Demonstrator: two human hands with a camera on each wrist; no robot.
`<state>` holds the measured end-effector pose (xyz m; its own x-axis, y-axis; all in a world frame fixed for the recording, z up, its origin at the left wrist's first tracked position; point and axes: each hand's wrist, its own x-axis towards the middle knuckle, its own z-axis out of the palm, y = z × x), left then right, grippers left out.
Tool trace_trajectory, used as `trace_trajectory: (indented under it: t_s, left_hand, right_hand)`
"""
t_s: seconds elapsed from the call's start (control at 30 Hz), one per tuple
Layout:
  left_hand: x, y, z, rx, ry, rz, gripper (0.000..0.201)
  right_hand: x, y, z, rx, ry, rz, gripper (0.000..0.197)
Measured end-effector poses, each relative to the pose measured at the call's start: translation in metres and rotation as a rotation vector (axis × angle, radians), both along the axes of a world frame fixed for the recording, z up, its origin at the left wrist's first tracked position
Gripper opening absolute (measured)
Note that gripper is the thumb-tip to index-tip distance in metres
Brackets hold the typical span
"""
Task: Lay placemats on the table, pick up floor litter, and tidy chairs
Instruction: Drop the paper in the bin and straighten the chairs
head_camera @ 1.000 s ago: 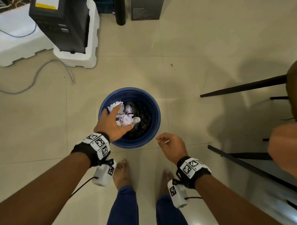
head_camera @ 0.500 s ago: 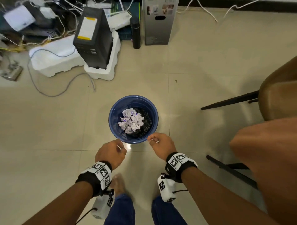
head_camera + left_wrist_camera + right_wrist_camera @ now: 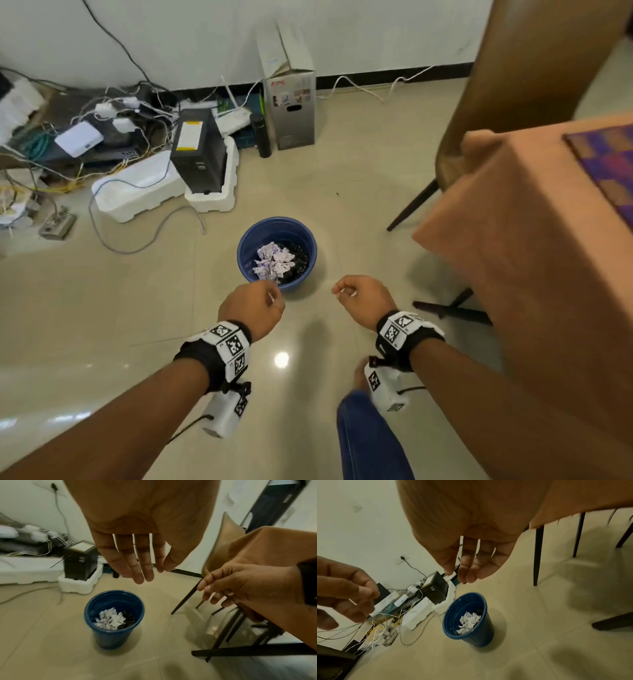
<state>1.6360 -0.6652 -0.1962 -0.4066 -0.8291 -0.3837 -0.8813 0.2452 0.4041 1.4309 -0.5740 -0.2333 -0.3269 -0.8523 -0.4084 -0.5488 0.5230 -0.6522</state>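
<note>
Grey carton (image 3: 294, 106) at top centre reads "APC". Blue bin (image 3: 247, 251) mid-frame holds crumpled paper (image 3: 274, 262) over dark debris. Left hand (image 3: 251, 310) and right hand (image 3: 364, 301), just below the bin, hang loosely curled, holding nothing. Placemat (image 3: 608, 161) on table (image 3: 513, 240), right edge.

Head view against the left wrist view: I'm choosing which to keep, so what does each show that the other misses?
Only the head view shows the placemat on the table, the grey carton and both wristbands. Only the left wrist view shows the left hand from its palm side, fingers relaxed and empty, and a dark doorway. Both show the blue bin of crumpled paper, the chair and the right hand.
</note>
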Motion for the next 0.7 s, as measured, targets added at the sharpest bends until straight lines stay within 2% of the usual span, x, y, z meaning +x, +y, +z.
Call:
trace_trajectory:
  t_s: [0.13,0.27,0.33,0.43,0.5,0.57,0.7]
  left_hand:
    - [0.003,0.046,0.053,-0.055,0.085,-0.119,0.009]
    - [-0.017,0.111,0.110,-0.024,0.172,-0.238,0.011]
    - [-0.038,0.146,0.133,0.006,0.237,-0.325,0.011]
    - [-0.067,0.203,0.155,0.010,0.333,-0.461,0.017]
    - [-0.090,0.247,0.169,-0.004,0.394,-0.569,0.029]
    - [-0.111,0.287,0.180,-0.039,0.448,-0.701,0.037]
    - [-0.151,0.372,0.188,-0.112,0.498,-0.923,0.040]
  right_hand:
    - [0.012,0.064,0.066,-0.094,0.062,-0.074,0.018]
    - [0.014,0.155,0.145,-0.296,0.148,-0.224,0.013]
    - [0.006,0.209,0.183,-0.381,0.270,-0.309,0.016]
    - [-0.001,0.297,0.218,-0.405,0.445,-0.384,0.022]
    - [-0.010,0.361,0.228,-0.357,0.522,-0.464,0.025]
    - [-0.017,0.416,0.226,-0.210,0.585,-0.523,0.032]
    - [-0.014,0.524,0.207,0.087,0.558,-0.603,0.045]
